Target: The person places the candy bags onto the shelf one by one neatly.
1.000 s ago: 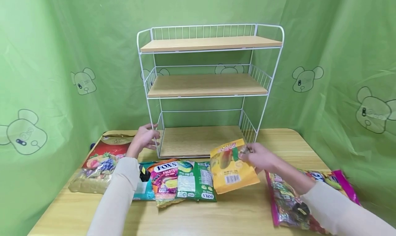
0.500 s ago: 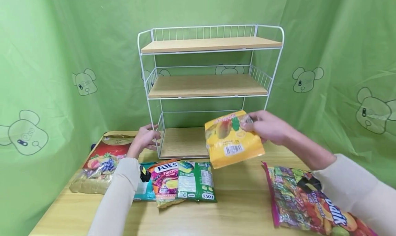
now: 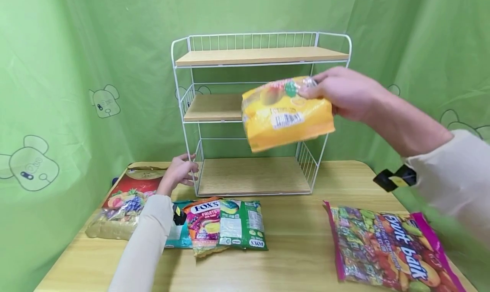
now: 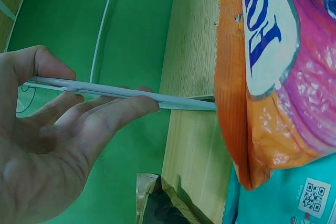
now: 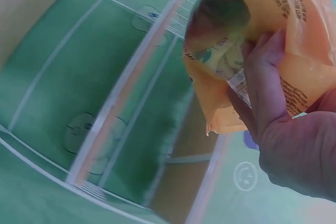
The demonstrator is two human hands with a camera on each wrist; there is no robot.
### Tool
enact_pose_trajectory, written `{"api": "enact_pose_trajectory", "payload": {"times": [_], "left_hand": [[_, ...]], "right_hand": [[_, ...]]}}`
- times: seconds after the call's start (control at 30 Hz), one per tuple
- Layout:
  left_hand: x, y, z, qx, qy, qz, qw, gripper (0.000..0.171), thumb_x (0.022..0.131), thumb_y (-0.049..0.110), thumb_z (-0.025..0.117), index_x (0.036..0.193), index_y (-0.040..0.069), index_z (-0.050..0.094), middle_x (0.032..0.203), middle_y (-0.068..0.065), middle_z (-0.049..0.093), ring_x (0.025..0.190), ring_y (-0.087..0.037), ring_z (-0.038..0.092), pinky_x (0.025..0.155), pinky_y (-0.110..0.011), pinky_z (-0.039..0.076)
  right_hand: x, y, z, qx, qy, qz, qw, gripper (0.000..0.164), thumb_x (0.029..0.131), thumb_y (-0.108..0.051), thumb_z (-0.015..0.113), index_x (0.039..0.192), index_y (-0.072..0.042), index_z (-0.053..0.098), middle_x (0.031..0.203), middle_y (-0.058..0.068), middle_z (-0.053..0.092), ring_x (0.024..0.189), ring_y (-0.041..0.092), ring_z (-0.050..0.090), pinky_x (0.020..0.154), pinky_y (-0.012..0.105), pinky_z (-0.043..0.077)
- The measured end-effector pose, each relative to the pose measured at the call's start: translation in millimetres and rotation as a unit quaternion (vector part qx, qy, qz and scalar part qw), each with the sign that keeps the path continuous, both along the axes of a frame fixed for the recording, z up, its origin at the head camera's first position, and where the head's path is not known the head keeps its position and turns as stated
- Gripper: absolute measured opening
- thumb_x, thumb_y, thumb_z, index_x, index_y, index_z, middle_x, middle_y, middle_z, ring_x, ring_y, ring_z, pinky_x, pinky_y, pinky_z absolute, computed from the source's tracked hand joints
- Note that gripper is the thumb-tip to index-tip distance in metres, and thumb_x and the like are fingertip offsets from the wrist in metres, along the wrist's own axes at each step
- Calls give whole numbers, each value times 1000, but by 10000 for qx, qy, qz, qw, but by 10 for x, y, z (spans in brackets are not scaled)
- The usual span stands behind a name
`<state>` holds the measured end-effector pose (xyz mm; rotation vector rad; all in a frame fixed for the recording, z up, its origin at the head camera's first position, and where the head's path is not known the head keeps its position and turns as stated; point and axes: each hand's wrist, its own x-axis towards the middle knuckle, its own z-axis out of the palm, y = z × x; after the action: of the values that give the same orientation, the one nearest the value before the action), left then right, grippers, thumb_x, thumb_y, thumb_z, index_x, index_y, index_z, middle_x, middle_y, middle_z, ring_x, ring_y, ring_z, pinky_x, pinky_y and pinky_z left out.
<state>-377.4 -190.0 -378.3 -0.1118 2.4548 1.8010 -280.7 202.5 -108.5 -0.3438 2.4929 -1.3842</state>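
Note:
My right hand (image 3: pixel 346 92) grips a yellow dried-mango bag (image 3: pixel 287 117) by its side, a barcode facing me. The bag is up in front of the middle board of a white wire rack (image 3: pixel 262 55) with three wooden boards, hiding part of it. From the right wrist view, my fingers (image 5: pixel 268 77) press into the bag's printed face, with the rack behind. My left hand (image 3: pixel 180 170) pinches the rack's left front post (image 4: pixel 121 92), thumb on one side and fingers on the other. Close to that hand lies an orange and purple Fox's candy bag (image 3: pixel 206 224).
On the table (image 3: pixel 298 258), a green Fox's bag (image 3: pixel 241 226) and a teal bag (image 3: pixel 179 234) flank the purple one. A large red and gold fruit bag (image 3: pixel 130 198) lies left, a Fruit balik candy bag (image 3: pixel 390 249) right. Green cloth (image 3: pixel 126 49) surrounds the table.
My right hand has lifted the mango bag from low near the bottom board up to the middle board's height, tipping it. My left hand keeps its place on the post.

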Motion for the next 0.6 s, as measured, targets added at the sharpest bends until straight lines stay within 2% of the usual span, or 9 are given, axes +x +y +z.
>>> {"api": "enact_pose_trajectory", "payload": {"times": [0.2, 0.3, 0.43, 0.53, 0.6], "left_hand": [[8, -10, -15, -2, 22, -42, 10000, 73, 87, 7, 59, 157, 11, 38, 131, -25, 60, 90, -38, 74, 71, -44, 66], [19, -31, -18, -14, 35, -32, 10000, 72, 87, 7, 59, 156, 11, 39, 130, -26, 60, 87, -36, 74, 71, -44, 66], [39, -61, 3, 7, 115, -30, 9999, 71, 89, 7, 59, 156, 9, 38, 123, -23, 61, 75, -26, 73, 72, -44, 66], [53, -80, 14, 19, 138, -28, 9999, 70, 90, 7, 58, 156, 8, 38, 118, -21, 61, 72, -21, 72, 73, -45, 66], [52, -83, 12, 13, 126, -5, 9999, 70, 89, 7, 59, 156, 9, 39, 116, -20, 61, 73, -22, 73, 74, -45, 66]], "right_hand": [[-100, -110, 431, -460, -114, -612, 9970, 42, 105, -25, 53, 140, -3, 43, 104, 4, 70, 87, 16, 73, 78, 28, 64], [-132, -176, 607, -740, -114, -1015, 9920, 49, 104, -23, 55, 148, -8, 39, 113, 4, 65, 88, 14, 72, 76, 26, 64], [-168, -295, 736, -1019, 118, -1548, 9826, 59, 102, -23, 60, 154, -12, 35, 125, 4, 56, 93, 11, 67, 67, 21, 61], [-218, -364, 773, -1201, 292, -1835, 9752, 54, 101, -21, 62, 150, -14, 41, 129, 2, 55, 103, 12, 63, 69, 21, 61], [-260, -384, 789, -1386, 321, -2000, 9694, 55, 101, -19, 61, 152, -16, 40, 130, 0, 54, 109, 14, 62, 77, 24, 63]]}}
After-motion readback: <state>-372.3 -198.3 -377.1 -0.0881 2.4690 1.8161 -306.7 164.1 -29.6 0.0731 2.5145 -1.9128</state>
